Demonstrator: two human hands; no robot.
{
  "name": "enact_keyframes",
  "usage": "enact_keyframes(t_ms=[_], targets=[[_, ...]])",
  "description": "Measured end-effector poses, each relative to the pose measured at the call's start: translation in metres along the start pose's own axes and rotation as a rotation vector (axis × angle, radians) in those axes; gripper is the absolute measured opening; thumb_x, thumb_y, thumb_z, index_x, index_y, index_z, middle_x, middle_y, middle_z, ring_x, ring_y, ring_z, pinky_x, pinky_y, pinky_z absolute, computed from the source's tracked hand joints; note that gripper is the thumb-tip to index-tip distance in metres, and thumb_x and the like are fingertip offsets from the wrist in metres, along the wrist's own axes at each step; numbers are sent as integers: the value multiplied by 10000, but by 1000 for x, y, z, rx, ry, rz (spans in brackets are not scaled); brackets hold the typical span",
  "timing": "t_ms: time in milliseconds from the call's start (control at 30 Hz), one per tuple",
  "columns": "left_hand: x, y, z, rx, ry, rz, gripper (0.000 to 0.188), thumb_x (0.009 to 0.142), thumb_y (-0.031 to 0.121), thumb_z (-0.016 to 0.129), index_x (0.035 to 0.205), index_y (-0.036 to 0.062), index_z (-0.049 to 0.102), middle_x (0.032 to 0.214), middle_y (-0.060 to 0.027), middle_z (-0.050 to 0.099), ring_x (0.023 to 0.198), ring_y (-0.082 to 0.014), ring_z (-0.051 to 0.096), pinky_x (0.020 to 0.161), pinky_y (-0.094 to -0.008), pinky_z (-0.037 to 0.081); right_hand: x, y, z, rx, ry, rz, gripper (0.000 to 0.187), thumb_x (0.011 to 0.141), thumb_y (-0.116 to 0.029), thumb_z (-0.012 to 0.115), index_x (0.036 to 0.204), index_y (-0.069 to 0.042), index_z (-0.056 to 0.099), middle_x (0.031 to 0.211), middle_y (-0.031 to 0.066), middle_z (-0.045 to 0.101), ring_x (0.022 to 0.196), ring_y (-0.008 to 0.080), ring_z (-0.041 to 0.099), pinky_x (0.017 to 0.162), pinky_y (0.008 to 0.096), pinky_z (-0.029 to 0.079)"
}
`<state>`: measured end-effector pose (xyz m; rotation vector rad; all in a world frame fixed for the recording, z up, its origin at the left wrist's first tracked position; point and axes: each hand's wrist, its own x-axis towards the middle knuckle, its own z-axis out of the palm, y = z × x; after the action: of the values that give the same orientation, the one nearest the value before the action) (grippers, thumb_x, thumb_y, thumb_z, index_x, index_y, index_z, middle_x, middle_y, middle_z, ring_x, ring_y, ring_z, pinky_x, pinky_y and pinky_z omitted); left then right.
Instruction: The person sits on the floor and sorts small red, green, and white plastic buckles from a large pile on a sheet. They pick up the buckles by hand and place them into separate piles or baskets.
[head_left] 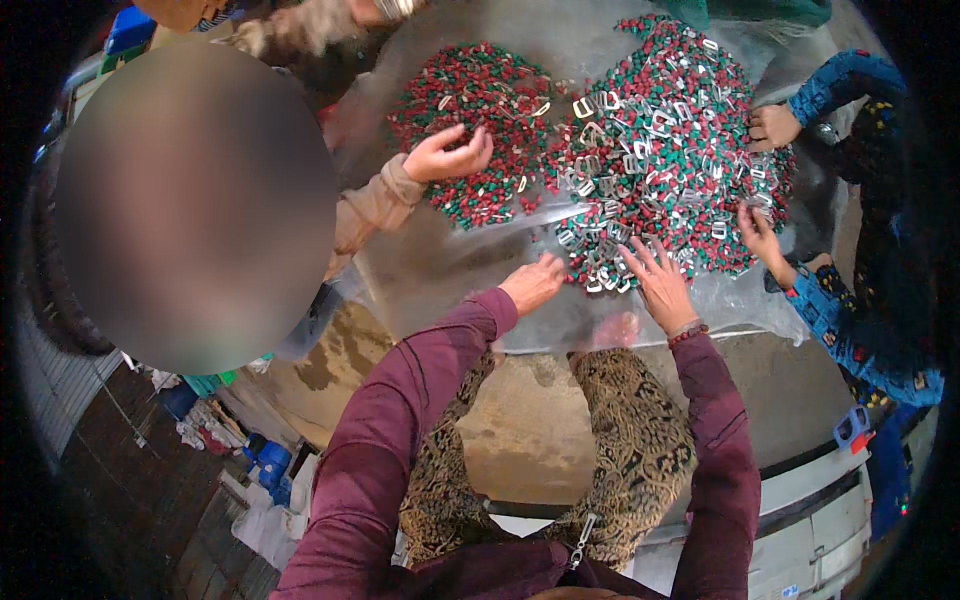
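Observation:
A broad pile of small red and green pieces (690, 150) lies in front of me, with many pale, metallic-looking buckles (635, 160) mixed in. My right hand (662, 290) is at the near edge of this pile, its fingers spread over the pieces and buckles. To its left, my left hand (535, 284) is at the pile's near left edge, fingers curled together. Whatever they pinch, if anything, is too small to see. Farther left lies a second heap of red and green pieces (470, 80), with only a few buckles on it.
A clear plastic sheet (470, 265) lies under both heaps. From the left, another person's hand (450, 155) reaches over the second heap. Two hands of a person in blue patterned sleeves, one far (775, 127) and one near (763, 240), touch the big pile's right side.

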<state>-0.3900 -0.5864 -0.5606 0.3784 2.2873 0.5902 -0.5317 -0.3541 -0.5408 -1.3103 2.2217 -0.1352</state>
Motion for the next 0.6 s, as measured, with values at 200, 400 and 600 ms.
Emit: enact_keyframes(t_ms=[200, 400, 600], targets=[[61, -53, 67, 246, 373, 293, 276, 806, 166, 533, 1067, 77, 555, 1230, -116, 472, 1195, -280, 432, 925, -385, 429, 57, 28, 64, -83, 55, -164, 566, 792, -57, 507, 1347, -109, 410, 1264, 113, 454, 1073, 296, 467, 873, 379, 453], [86, -83, 66, 292, 360, 442, 189, 774, 157, 539, 942, 84, 489, 921, -50, 486, 890, -202, 538, 690, -306, 497, 89, 31, 62, 60, 148, -209, 375, 713, -17, 572, 1083, -29, 514, 1042, 134, 504, 1007, 326, 488, 774, 376, 506], [74, -65, 19, -203, 205, 141, 278, 771, 13, 567, 1023, 28, 451, 938, -168, 573, 791, -356, 630, 615, -442, 512, 99, 48, 26, 710, 272, 78, 175, 754, -11, 630, 787, 8, 460, 702, 133, 532, 685, 187, 561, 640, 316, 422]])
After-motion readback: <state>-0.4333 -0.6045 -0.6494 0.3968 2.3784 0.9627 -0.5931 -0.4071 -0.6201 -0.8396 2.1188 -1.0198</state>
